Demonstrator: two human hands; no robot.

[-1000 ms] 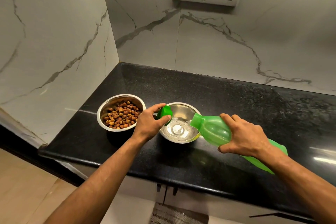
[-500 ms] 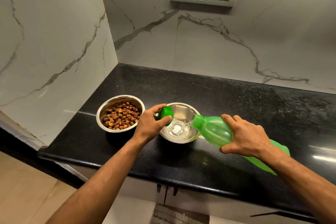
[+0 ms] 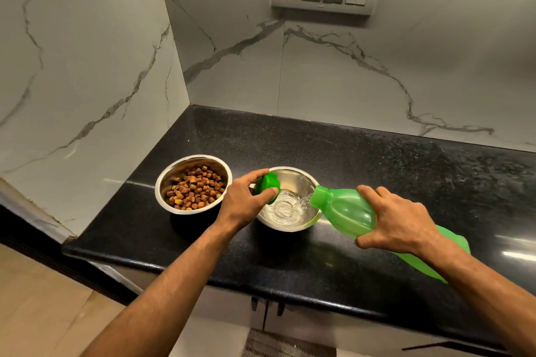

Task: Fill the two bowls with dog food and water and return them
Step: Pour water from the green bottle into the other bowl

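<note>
On the black counter [image 3: 377,171], near its left end and toward the front edge, two steel bowls sit side by side: the kibble bowl [image 3: 193,184] nearer the left wall, the water bowl [image 3: 290,200] just right of it. The right hand [image 3: 400,220] is wrapped around the green bottle [image 3: 345,211], whose long axis runs almost level, mouth pointing left over the bowl's right rim, base out toward the right. Tipped too steeply, I judge water could overshoot or splash onto the counter. The left hand [image 3: 243,203] pinches the green cap [image 3: 268,187] over the bowl, where a slip would drop it in
</note>
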